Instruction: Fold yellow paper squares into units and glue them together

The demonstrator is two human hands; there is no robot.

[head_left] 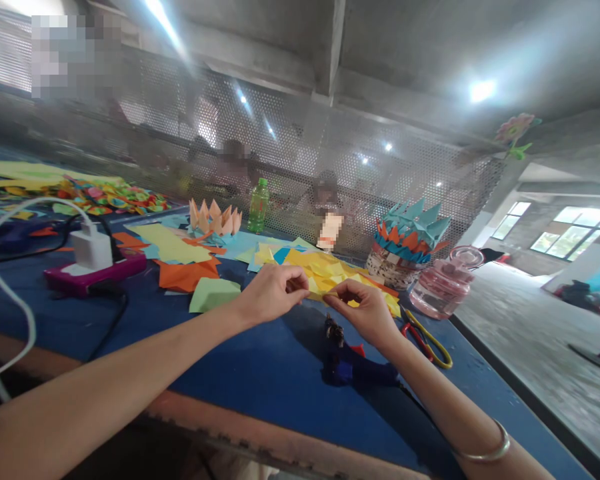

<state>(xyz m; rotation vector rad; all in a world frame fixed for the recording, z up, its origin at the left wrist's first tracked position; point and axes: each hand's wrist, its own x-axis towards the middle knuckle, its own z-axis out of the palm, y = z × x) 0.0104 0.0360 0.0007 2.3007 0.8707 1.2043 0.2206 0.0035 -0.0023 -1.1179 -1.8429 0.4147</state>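
My left hand (273, 293) and my right hand (363, 310) meet above the blue table (260, 373), both pinched on a small yellow piece of paper (319, 293) held between them. Behind them lies a heap of yellow paper squares (330, 267). A blue glue gun (350, 363) lies on the table just below my right hand. Red and yellow handled scissors (427, 340) lie to the right of that hand. A metal bangle (485, 453) sits on my right wrist.
A green sheet (213, 293), orange (185, 275) and yellow sheets lie left of my hands. A white charger (91, 248) on a pink box, a woven basket of paper shapes (397, 257), a pink glass jar (443, 283), a green bottle (259, 205). Other people sit behind the mesh screen.
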